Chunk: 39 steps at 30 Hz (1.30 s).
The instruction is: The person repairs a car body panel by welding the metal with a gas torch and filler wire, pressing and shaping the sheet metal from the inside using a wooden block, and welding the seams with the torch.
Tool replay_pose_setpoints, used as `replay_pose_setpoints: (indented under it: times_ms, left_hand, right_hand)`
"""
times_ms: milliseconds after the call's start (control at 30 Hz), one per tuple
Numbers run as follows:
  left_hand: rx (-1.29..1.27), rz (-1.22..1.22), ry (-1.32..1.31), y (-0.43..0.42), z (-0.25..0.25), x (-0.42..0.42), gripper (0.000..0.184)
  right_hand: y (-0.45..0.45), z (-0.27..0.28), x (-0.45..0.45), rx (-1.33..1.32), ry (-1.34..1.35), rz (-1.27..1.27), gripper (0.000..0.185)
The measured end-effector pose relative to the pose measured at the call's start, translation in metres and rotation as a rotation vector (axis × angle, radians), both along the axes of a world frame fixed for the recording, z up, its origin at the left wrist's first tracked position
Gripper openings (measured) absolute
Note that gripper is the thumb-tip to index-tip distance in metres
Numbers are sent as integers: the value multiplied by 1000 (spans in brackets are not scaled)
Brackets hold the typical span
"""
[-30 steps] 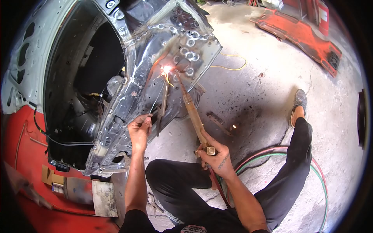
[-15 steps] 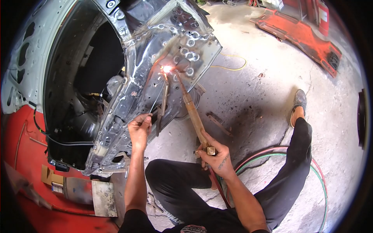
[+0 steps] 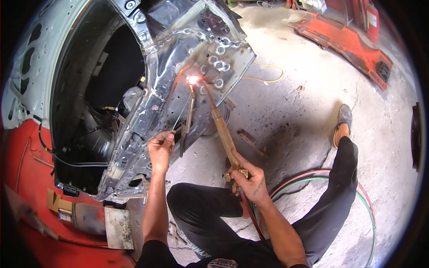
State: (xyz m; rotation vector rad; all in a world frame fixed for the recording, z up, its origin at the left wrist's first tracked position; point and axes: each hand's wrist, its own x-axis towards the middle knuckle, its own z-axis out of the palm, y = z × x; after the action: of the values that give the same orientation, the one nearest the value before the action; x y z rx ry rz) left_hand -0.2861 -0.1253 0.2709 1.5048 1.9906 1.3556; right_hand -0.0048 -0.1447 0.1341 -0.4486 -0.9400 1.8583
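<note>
My left hand (image 3: 161,147) pinches a thin metal rod (image 3: 181,114) that slants up toward a bright glowing spot (image 3: 193,79) on the bare metal car body panel (image 3: 172,58). Wrapped round the brass torch (image 3: 225,136), my right hand (image 3: 247,178) sits lower and to the right. The torch's narrow tip reaches the right side of the glow. Between rod and torch, a flat metal bar (image 3: 190,109) stands against the panel below the glow. Glare hides the rod's far end.
Red and green hoses (image 3: 308,175) curve over the concrete floor by my outstretched leg. An orange creeper board (image 3: 342,44) and a red fire extinguisher (image 3: 372,22) are at the upper right. A red surface (image 3: 22,152) with cardboard pieces lies at the left.
The torch handle has rolled slightly in my right hand. Sparks below the glow have shrunk, and the small spark on the floor has gone. My left hand stays nearly still.
</note>
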Motion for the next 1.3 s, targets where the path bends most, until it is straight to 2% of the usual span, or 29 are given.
replay_pose_setpoints:
  times_ms: [1300]
  left_hand:
    - [-31, 42, 5, 2, 3, 7, 13]
  right_hand:
    - [0, -1, -3, 5, 1, -11, 57]
